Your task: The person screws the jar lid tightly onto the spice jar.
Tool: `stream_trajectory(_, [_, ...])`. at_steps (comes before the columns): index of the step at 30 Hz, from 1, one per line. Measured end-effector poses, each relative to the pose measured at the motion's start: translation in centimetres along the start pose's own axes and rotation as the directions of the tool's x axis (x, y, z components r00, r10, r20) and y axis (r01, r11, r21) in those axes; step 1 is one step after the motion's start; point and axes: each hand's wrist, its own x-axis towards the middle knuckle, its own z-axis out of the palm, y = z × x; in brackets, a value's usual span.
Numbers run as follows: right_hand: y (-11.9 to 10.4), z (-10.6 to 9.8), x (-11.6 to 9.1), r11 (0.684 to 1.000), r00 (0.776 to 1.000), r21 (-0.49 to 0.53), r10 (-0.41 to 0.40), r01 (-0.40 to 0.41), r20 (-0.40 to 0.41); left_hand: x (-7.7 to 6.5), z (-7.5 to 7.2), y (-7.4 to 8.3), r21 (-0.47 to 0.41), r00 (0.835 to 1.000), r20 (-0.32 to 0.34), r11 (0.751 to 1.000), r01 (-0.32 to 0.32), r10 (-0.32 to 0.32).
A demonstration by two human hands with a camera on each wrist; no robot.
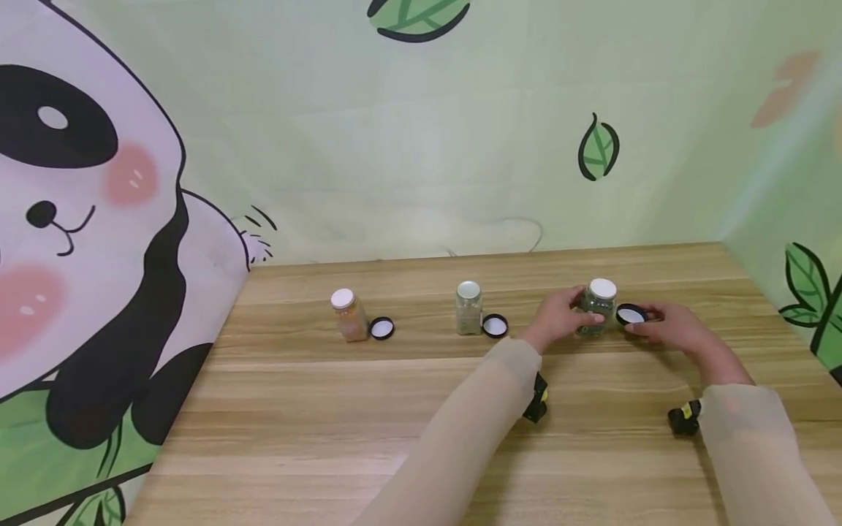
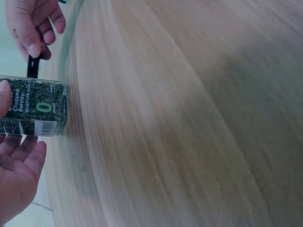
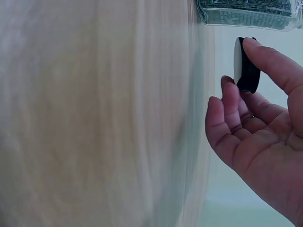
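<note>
Left wrist view: one square-sided clear jar (image 2: 47,101) of dark green flakes, labelled "Chopped Parsley", gripped by the left hand (image 2: 20,172), thumb on one side, fingers on the other. Glass or plastic, cannot tell; judged light, rigid, somewhat slippery on its smooth faces, breakable if glass; best held round the flat sides, clear of the top. Right wrist view: one shallow round black lid (image 3: 248,71) with a white face, pinched at its edge between thumb and fingers of the right hand (image 3: 260,142), beside the jar and apart from it. Judged very light, stiff, hard to harm; best held by the rim. Head view: parsley jar upright on the right part of the light brown wood-grain table (image 1: 296,424), white round top (image 1: 602,288) showing, black lid just to its right. Also present: one orange-brown-filled clear jar (image 1: 351,321), left; one pale-filled clear jar (image 1: 469,314), centre; beside each a black-rimmed white lid, the left lid (image 1: 381,328) and the centre lid (image 1: 495,326). Surface apparently smooth. Room: pale green printed backdrop (image 1: 329,146) with black-outlined leaves (image 1: 598,150) and a large black-and-white panda (image 1: 158,277) at left. Person: long beige sleeves (image 1: 460,438), a small black-and-yellow device (image 1: 538,398) at each wrist.
</note>
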Motion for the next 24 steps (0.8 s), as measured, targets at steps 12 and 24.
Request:
stream_trajectory(12, [-0.5, -0.3, -0.7, 1.0, 0.996, -0.012, -0.018, 0.017, -0.089, 0.0, 0.0, 0.0, -0.013, 1.0, -0.005, 1.0, 0.005, -0.005])
stream_trajectory(24, [-1.1, -1.0, -1.3, 1.0, 0.993, 0.004, -0.009, 0.01, -0.12, 0.2, 0.4, -0.1, 0.019, 0.999, -0.035, 1.0, -0.007, 0.008])
